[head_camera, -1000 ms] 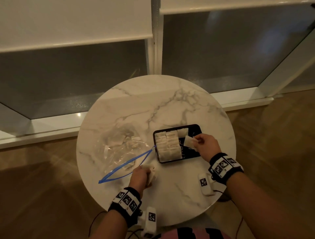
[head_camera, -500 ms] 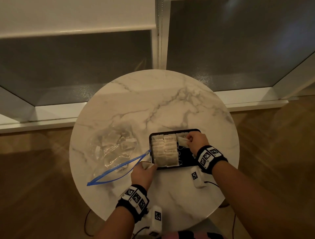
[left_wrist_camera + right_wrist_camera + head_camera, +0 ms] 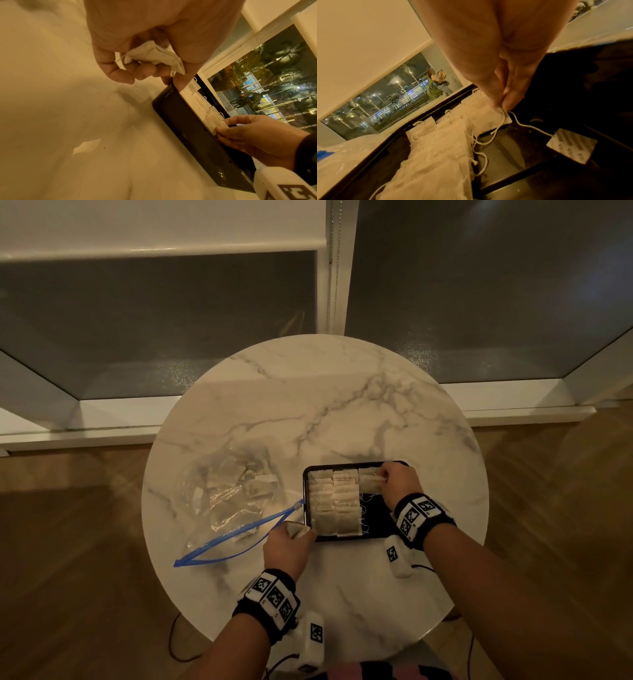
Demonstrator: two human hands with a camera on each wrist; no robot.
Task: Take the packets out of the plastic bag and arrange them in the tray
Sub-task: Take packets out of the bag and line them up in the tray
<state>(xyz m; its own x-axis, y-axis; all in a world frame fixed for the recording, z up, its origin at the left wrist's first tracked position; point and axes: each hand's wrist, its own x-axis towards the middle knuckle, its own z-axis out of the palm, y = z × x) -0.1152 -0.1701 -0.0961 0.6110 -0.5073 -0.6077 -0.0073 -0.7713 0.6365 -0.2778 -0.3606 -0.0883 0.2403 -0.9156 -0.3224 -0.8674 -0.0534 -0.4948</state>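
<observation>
A black tray (image 3: 376, 522) sits on the round marble table, with two full rows of white packets (image 3: 334, 501) on its left side. My right hand (image 3: 397, 482) pinches a packet (image 3: 370, 485) at the far end of a third row; its string and paper tag (image 3: 571, 145) trail over the bare tray floor. My left hand (image 3: 291, 546) rests at the tray's near left corner and grips a crumpled packet (image 3: 154, 56) in its curled fingers. The clear plastic bag (image 3: 229, 491) with a blue zip strip (image 3: 236, 537) lies open to the left, with packets still inside.
Windows and a white sill run behind the table (image 3: 308, 405). Wooden floor surrounds it. The tray's right part is bare black. White tracker blocks (image 3: 397, 556) hang from both wrists near the table's front edge.
My right hand has carried its packet from the tray's middle to the far end of the third row. My left hand has moved up to the tray's near left corner, still holding its packet.
</observation>
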